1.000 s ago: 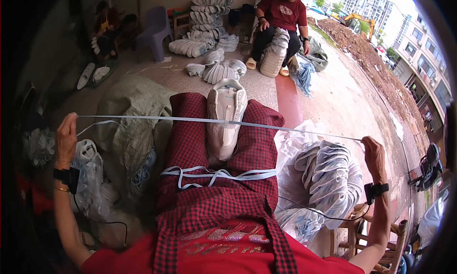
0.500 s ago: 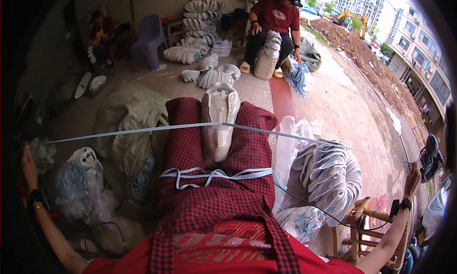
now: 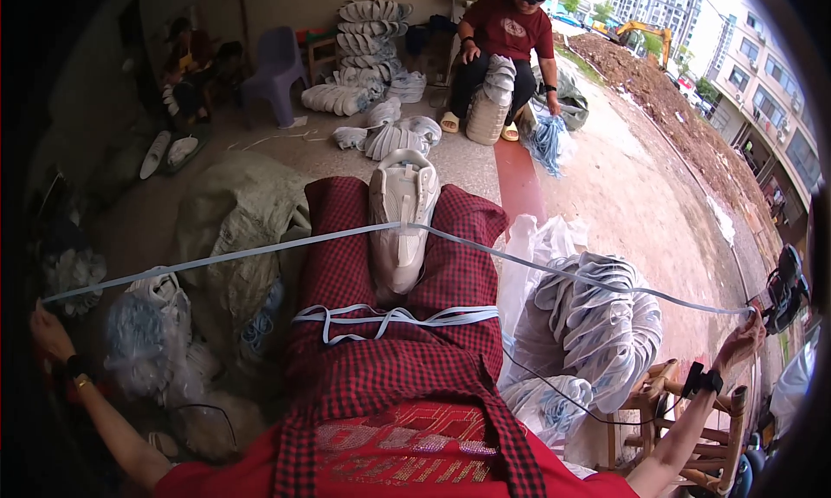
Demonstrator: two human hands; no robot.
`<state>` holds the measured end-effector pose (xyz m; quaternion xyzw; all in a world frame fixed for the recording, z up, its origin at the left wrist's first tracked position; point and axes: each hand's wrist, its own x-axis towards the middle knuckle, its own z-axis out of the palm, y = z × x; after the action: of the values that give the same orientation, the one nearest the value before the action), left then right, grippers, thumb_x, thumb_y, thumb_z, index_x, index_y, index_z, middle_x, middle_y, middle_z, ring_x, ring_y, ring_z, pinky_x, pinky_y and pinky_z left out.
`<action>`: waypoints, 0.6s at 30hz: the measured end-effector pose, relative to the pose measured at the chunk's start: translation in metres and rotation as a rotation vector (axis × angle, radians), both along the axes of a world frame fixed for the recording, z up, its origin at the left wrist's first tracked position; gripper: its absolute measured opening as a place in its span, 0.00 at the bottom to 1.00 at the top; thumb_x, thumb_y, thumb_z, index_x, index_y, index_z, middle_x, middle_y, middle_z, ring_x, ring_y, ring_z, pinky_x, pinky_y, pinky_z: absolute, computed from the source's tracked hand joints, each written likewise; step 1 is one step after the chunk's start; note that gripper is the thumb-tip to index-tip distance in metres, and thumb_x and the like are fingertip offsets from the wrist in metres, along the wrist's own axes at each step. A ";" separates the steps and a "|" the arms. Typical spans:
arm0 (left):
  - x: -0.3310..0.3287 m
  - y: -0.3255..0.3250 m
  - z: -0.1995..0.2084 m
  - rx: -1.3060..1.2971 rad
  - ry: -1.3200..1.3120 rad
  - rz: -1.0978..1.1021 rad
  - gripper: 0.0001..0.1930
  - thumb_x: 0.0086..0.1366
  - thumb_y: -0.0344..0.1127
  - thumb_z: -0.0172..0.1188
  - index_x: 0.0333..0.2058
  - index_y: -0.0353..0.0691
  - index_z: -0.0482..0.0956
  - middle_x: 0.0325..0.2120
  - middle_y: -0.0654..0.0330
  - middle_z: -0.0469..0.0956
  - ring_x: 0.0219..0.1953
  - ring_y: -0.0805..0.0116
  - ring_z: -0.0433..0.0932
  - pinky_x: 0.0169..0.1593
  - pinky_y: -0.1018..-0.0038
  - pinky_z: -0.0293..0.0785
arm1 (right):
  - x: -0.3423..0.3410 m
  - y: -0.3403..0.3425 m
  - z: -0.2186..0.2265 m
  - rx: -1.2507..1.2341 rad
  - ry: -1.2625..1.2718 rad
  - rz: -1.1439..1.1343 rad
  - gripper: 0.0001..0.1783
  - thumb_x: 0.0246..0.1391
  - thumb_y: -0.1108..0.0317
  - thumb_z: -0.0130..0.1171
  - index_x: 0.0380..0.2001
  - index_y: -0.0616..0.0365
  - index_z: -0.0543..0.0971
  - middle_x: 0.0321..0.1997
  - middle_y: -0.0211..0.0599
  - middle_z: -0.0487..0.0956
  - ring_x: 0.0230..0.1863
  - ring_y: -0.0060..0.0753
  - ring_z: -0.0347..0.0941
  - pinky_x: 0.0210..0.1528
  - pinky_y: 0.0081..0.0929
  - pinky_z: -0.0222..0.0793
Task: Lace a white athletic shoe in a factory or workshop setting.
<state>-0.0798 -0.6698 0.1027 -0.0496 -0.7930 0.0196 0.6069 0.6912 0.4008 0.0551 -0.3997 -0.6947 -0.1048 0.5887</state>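
Note:
A cream-coloured sneaker [image 3: 403, 260] stands between my knees, toe towards me. A flat pale blue shoelace [image 3: 234, 254] passes through the front of its lacing, with one half stretched out to each side. At the far left, my left hand [image 3: 52, 332] pinches one end, and that half runs straight. On the far right, my right hand [image 3: 743, 338] is closed on the other end, whose half sags slightly. More light blue laces [image 3: 407, 314] lie across my lap on a red-and-black checked apron [image 3: 389, 368].
Bundled white shoe uppers [image 3: 602, 325] lie to my right beside a wooden stool [image 3: 684, 420]. A bagged bundle of laces and uppers [image 3: 151, 325] and a green sack [image 3: 242, 212] are at my left. Ahead sits a person [image 3: 511, 39], near stacked uppers [image 3: 372, 44] and a purple chair [image 3: 275, 74].
My left hand has moved down and slightly outward with its lace end. My right hand is a little lower, and the right half of the lace has gone from taut to slightly slack.

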 end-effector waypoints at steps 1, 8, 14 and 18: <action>-0.006 0.100 -0.024 0.168 0.019 -0.077 0.15 0.72 0.37 0.52 0.53 0.43 0.80 0.48 0.49 0.80 0.49 0.52 0.79 0.53 0.64 0.74 | -0.020 -0.018 0.025 0.048 0.033 0.039 0.14 0.65 0.70 0.53 0.51 0.62 0.79 0.46 0.40 0.83 0.45 0.37 0.79 0.44 0.30 0.73; 0.012 0.366 -0.028 0.976 -0.237 -1.100 0.15 0.70 0.36 0.61 0.48 0.31 0.81 0.37 0.58 0.83 0.39 0.74 0.82 0.39 0.81 0.77 | -0.309 -0.082 -0.073 -0.523 0.302 0.928 0.13 0.65 0.67 0.57 0.47 0.65 0.79 0.40 0.34 0.82 0.40 0.24 0.78 0.38 0.17 0.70; 0.083 0.585 -0.074 0.879 -0.985 -1.644 0.10 0.68 0.31 0.61 0.43 0.31 0.82 0.33 0.58 0.84 0.35 0.72 0.84 0.37 0.80 0.80 | -0.492 -0.187 -0.070 -0.676 -0.120 1.355 0.02 0.55 0.77 0.61 0.32 0.63 0.80 0.30 0.29 0.81 0.31 0.16 0.74 0.36 0.19 0.70; 0.107 0.647 -0.131 0.785 -1.220 -1.702 0.08 0.67 0.30 0.62 0.42 0.33 0.81 0.32 0.58 0.84 0.36 0.75 0.82 0.39 0.79 0.80 | -0.513 -0.212 -0.079 -0.730 -0.395 1.305 0.04 0.47 0.78 0.60 0.30 0.62 0.79 0.22 0.27 0.74 0.24 0.16 0.68 0.28 0.19 0.66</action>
<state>0.0275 -0.0223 -0.0284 -0.3826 -0.6167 -0.6814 -0.0949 0.1783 0.1892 -0.0242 -0.0519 -0.8724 0.4297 0.2273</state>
